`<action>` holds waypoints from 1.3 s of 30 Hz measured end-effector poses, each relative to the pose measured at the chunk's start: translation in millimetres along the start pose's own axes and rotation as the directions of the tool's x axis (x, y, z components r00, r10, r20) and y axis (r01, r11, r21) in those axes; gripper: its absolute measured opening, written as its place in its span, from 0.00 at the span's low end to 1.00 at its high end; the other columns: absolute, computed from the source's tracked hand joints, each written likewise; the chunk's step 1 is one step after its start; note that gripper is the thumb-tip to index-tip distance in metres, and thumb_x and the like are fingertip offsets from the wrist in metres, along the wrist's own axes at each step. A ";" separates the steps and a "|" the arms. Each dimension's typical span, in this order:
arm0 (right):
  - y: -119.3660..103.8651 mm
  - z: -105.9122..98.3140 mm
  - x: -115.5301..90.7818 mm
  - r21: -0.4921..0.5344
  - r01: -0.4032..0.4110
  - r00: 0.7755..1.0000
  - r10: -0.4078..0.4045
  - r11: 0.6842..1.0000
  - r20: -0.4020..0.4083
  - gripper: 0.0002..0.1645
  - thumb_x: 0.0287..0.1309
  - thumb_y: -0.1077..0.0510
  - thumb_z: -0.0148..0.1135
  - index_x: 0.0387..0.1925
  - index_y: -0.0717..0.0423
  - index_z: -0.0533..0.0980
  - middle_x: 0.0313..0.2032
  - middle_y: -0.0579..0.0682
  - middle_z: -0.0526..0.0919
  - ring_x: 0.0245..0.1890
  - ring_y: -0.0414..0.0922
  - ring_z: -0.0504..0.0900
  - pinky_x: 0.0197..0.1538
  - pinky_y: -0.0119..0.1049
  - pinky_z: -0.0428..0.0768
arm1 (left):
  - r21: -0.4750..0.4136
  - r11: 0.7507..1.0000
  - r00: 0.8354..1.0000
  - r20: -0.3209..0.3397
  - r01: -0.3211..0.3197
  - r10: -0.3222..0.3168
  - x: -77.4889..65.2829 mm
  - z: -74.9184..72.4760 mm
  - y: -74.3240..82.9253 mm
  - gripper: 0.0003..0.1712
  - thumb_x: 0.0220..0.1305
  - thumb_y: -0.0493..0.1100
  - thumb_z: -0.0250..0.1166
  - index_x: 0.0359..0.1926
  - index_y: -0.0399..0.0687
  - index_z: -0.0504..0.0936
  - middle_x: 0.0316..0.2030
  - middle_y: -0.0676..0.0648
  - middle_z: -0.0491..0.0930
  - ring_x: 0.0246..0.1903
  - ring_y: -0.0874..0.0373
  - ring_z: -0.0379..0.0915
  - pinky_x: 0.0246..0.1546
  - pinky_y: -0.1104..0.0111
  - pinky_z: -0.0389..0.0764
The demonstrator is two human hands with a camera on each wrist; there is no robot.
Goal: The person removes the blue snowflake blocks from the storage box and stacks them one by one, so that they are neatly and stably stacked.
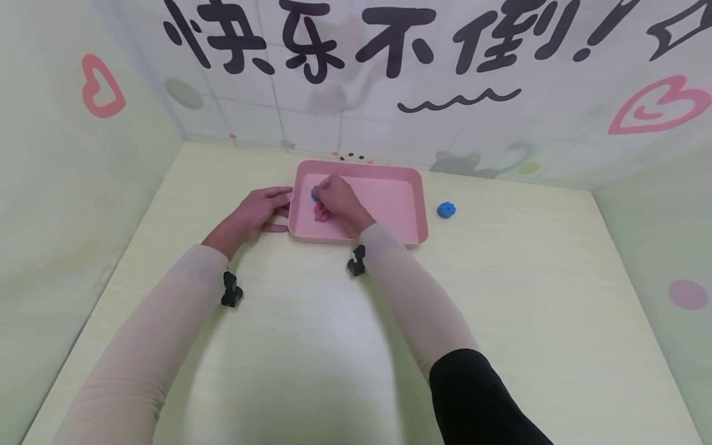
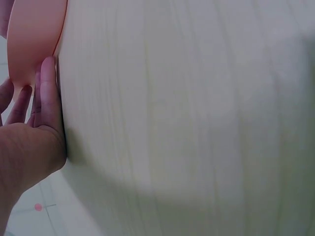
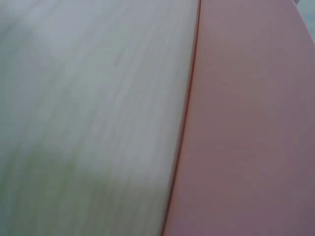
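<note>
A shallow pink tray (image 1: pixel 389 204) lies on the table near the back wall. My left hand (image 1: pixel 258 213) touches its left wall from outside with fairly straight fingers; the left wrist view shows those fingertips (image 2: pixel 48 69) against the tray's side (image 2: pixel 37 34). Over the left part of the tray, my right hand (image 1: pixel 340 201) pinches a small blue piece (image 1: pixel 315 193), mostly hidden by the fingers. Just right of the tray sits a round blue piece (image 1: pixel 446 210) with a notched edge. In the right wrist view only the tray's outer wall (image 3: pixel 251 118) and tabletop appear, not the hand.
The pale wood-grain table (image 1: pixel 534 296) is bounded by a printed back wall (image 1: pixel 356 117) and side walls. A small black device (image 1: pixel 231 290) is on the left wrist, and another black device (image 1: pixel 356 261) on the right wrist.
</note>
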State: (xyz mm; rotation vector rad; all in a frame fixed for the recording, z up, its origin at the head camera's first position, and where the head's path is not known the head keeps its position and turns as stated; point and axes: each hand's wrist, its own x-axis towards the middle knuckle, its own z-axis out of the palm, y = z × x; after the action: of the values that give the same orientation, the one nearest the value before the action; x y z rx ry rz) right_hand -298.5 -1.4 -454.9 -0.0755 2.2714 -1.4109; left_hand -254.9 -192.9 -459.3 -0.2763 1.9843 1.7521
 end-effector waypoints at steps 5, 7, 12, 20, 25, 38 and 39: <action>2.7 -7.7 -4.4 0.010 0.054 0.998 -0.054 0.998 -0.038 0.07 0.72 0.58 0.50 0.46 0.58 0.70 0.23 0.56 0.81 0.18 0.47 0.82 0.27 0.38 0.85 | -0.014 1.000 1.000 0.010 -0.016 0.016 0.5 0.2 0.0 0.27 0.73 0.52 0.55 0.70 0.55 0.68 0.44 0.46 0.78 0.39 0.59 0.78 0.40 0.59 0.86; 3.1 -12.7 -7.2 0.033 0.071 0.996 -0.070 0.997 -0.053 0.09 0.72 0.58 0.50 0.49 0.58 0.70 0.23 0.58 0.81 0.19 0.48 0.82 0.27 0.38 0.85 | -0.010 1.000 1.000 0.011 -0.017 0.017 1.0 0.1 -0.5 0.27 0.73 0.53 0.55 0.70 0.55 0.68 0.44 0.46 0.77 0.39 0.59 0.78 0.39 0.59 0.86; 2.6 -26.2 -14.1 0.109 0.086 0.992 -0.076 0.990 -0.097 0.15 0.70 0.58 0.53 0.55 0.57 0.71 0.25 0.58 0.81 0.19 0.46 0.81 0.29 0.39 0.86 | -0.006 1.000 1.000 0.004 -0.017 0.017 1.6 0.3 -2.4 0.27 0.73 0.53 0.54 0.70 0.55 0.68 0.45 0.45 0.77 0.40 0.58 0.78 0.40 0.60 0.86; 2.4 -48.1 -27.5 0.174 0.089 0.981 -0.056 0.981 -0.187 0.17 0.68 0.55 0.55 0.55 0.54 0.73 0.26 0.57 0.82 0.19 0.45 0.81 0.30 0.40 0.86 | -0.008 1.000 1.000 0.001 -0.022 0.022 1.6 -0.2 -3.5 0.27 0.73 0.53 0.55 0.70 0.55 0.68 0.45 0.45 0.77 0.39 0.58 0.79 0.39 0.60 0.86; 6.9 -62.0 -37.7 0.221 0.118 0.962 -0.057 0.968 -0.266 0.17 0.68 0.53 0.56 0.55 0.52 0.74 0.30 0.58 0.82 0.22 0.46 0.81 0.31 0.39 0.86 | -0.008 1.000 1.000 0.000 -0.023 0.023 2.4 -0.6 -3.9 0.27 0.72 0.53 0.56 0.69 0.55 0.69 0.45 0.46 0.78 0.39 0.59 0.79 0.39 0.60 0.86; 34.0 -101.0 -62.7 0.207 0.155 0.913 -0.060 0.966 -0.404 0.18 0.68 0.52 0.56 0.56 0.54 0.75 0.32 0.59 0.83 0.24 0.46 0.83 0.33 0.38 0.87 | -0.012 1.000 1.000 0.000 -0.028 0.028 1.9 0.7 -4.3 0.27 0.73 0.52 0.55 0.69 0.53 0.68 0.44 0.46 0.78 0.38 0.60 0.79 0.38 0.60 0.86; 35.8 -104.2 -64.5 0.208 0.157 0.909 -0.059 0.965 -0.412 0.18 0.68 0.52 0.56 0.56 0.54 0.74 0.32 0.59 0.83 0.23 0.46 0.83 0.32 0.38 0.87 | -0.014 0.999 1.000 -0.002 -0.030 0.030 2.2 0.4 -4.7 0.27 0.73 0.52 0.56 0.69 0.53 0.69 0.43 0.46 0.79 0.38 0.60 0.80 0.38 0.60 0.86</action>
State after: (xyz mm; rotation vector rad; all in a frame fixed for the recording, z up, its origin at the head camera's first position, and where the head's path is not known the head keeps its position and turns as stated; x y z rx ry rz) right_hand -276.9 120.8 -424.7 0.1871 2.4249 -1.8957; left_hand -254.6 -192.9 -464.5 -0.2545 1.9878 1.7857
